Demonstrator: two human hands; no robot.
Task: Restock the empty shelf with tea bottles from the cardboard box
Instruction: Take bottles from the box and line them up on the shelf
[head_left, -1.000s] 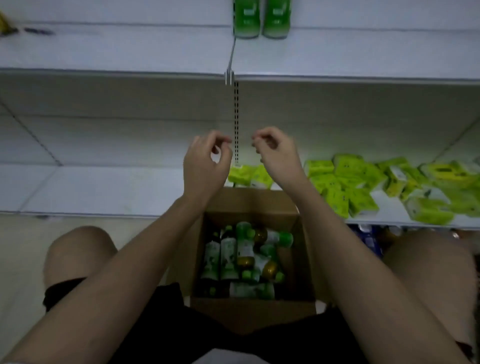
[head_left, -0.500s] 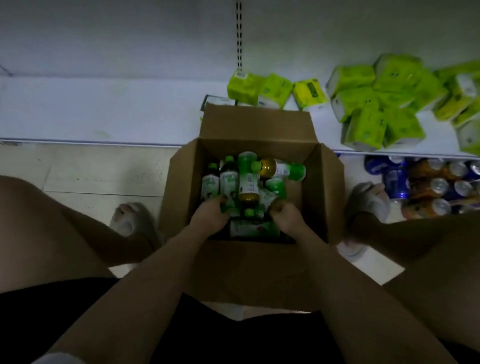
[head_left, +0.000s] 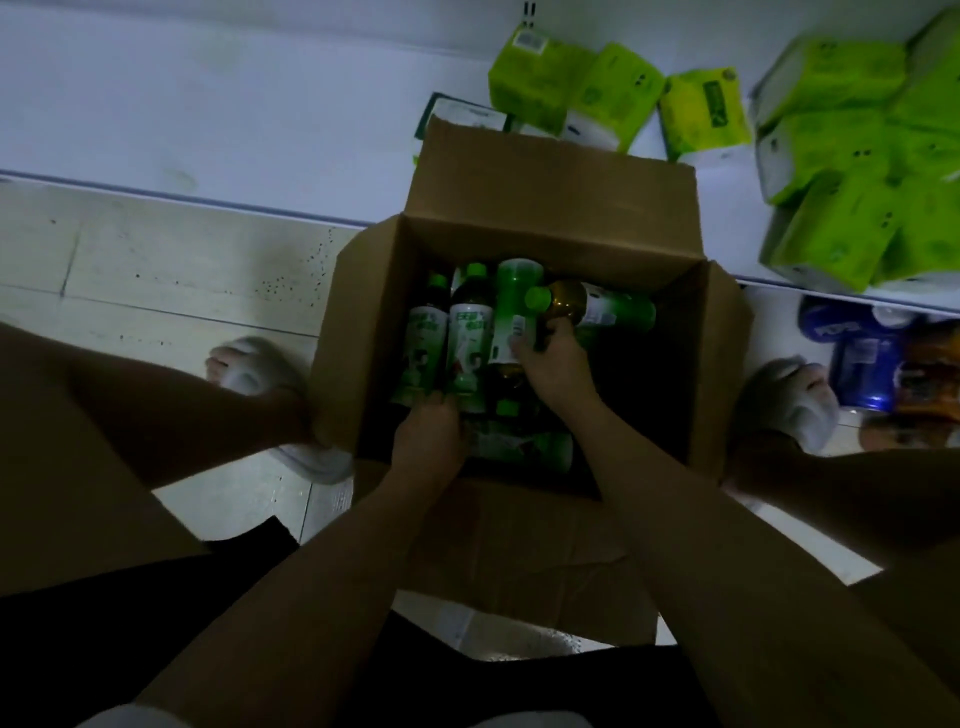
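Head view looks down into the cardboard box (head_left: 545, 208), where tea bottles (head_left: 470, 332) lie packed, long axes running near-to-far, green caps far. Left hand (head_left: 428, 441) grips the near bottle ends; right hand (head_left: 556, 364) curls round a label-wrapped bottle (head_left: 511, 322), nearer the amber sideways one (head_left: 597, 309).

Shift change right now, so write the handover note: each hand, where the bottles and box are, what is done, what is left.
Left hand: in the cardboard box, fingers curled at the base of the standing tea bottles; its grip is hidden.
Right hand: gripping a bottle mid-box, under the one lying crosswise.
Box sits on the floor against the bottom shelf; all visible bottles are inside it.
Done: box open. No bottle on the shelf part in view.
Left: lift bottles out, stand them on the shelf.
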